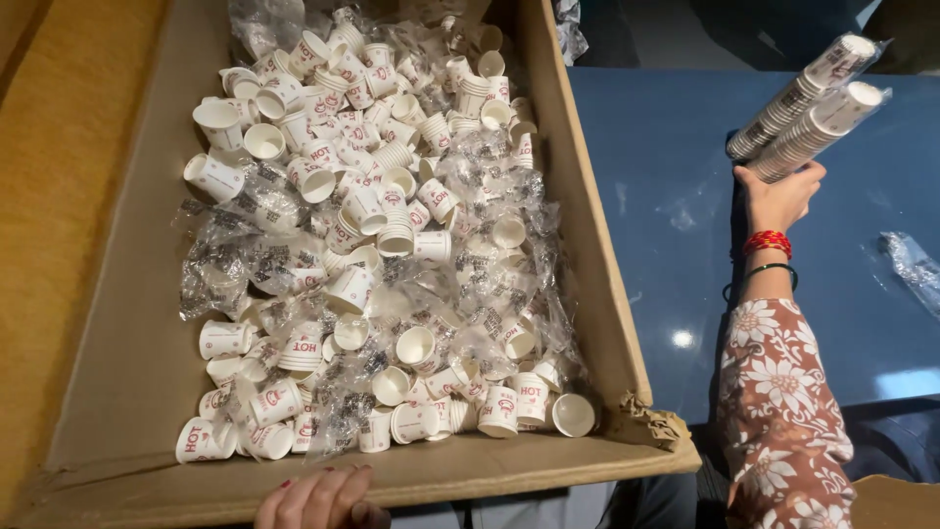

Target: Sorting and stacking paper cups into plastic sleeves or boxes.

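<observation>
At the upper right of the frame, the right hand [780, 199] is closed around the lower ends of two stacks of paper cups [808, 110] wrapped in clear plastic, holding them tilted above the blue table [666, 196]. At the bottom centre, the left hand [318, 498] rests with curled fingers on the near rim of the large cardboard box [137, 323], holding nothing. The box fills the left and centre of the frame, heaped with loose white paper cups [392, 216] with red print and crumpled clear wrappers [220, 264]. Another scrap of clear plastic [913, 264] lies on the table at the right edge.
</observation>
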